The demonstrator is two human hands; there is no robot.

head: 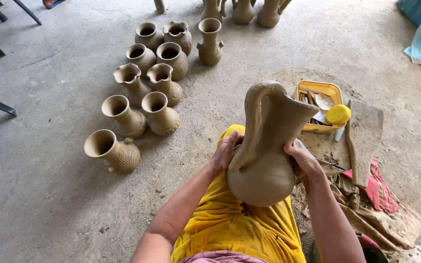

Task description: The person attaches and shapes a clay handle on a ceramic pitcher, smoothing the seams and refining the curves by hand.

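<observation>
Jug (264, 160) of damp clay cradled over the lap, left hand (224, 152) and right hand (304, 159) pressed on opposite flanks. Best supported at the belly, keeping pressure light and clear of the soft handle (253, 117).

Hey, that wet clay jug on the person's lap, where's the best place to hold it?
Probably by the round belly of the clay jug, one palm on each side, as the left hand and right hand do. The thin handle and flared spout look soft and easily bent.
</observation>
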